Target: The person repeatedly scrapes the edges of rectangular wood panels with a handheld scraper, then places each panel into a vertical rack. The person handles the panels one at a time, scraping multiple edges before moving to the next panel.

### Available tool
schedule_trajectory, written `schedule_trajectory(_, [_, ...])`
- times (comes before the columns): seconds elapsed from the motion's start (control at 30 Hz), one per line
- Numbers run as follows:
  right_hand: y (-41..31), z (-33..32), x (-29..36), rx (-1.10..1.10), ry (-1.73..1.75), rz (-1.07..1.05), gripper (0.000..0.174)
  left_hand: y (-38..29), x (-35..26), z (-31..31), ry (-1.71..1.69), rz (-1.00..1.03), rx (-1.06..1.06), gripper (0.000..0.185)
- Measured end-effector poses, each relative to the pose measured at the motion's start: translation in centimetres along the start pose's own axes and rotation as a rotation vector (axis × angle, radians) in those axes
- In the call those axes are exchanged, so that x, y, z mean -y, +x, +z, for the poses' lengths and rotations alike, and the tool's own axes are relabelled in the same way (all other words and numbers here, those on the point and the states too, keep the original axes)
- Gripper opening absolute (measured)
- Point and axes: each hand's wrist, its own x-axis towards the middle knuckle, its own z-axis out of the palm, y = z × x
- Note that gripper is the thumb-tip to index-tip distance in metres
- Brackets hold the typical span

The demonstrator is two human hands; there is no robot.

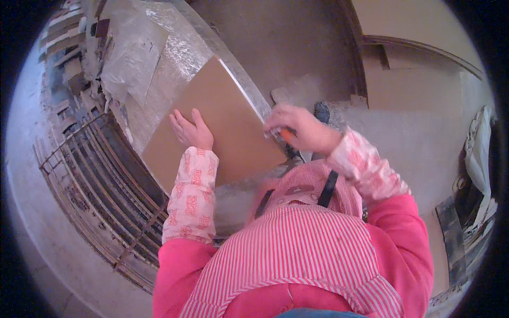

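A flat brown board [234, 115] lies at a slant before me, with a pale edge along its upper right side. My left hand [194, 131] rests palm down on the board near its left side, fingers spread and holding nothing. At the right edge of the same board, my right hand [302, 126] is closed around a small tool with an orange handle [287, 136]. Motion blur and my fingers hide the tool's working end, so its exact kind cannot be told.
Beneath the board is a worktop [179, 51] with white dust and a plastic sheet [131, 55] on it. A rusty metal rack [107, 159] stands to the left. Large brown panels [413, 83] are at the upper right, and a whitish sack [479, 151] hangs at the far right.
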Motion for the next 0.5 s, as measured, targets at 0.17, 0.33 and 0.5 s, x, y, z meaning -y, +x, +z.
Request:
schedule_trajectory(0.17, [-8.8,1.5,3.7,0.092,0.105,0.125,0.043,0.0,-0.6,0.1,-0.004,-0.036,-0.010,0.069])
schedule_trajectory(0.33, [-5.9,-0.9,1.6,-0.212,-0.004,0.390,0.034,0.3,0.2,0.5,0.027,-0.006,-0.033,0.071])
schedule_trajectory(0.5, [6.6,-3.4,-2.3,-0.388,0.131,0.283,0.032,0.2,0.5,0.8,0.026,0.051,-0.079,0.070])
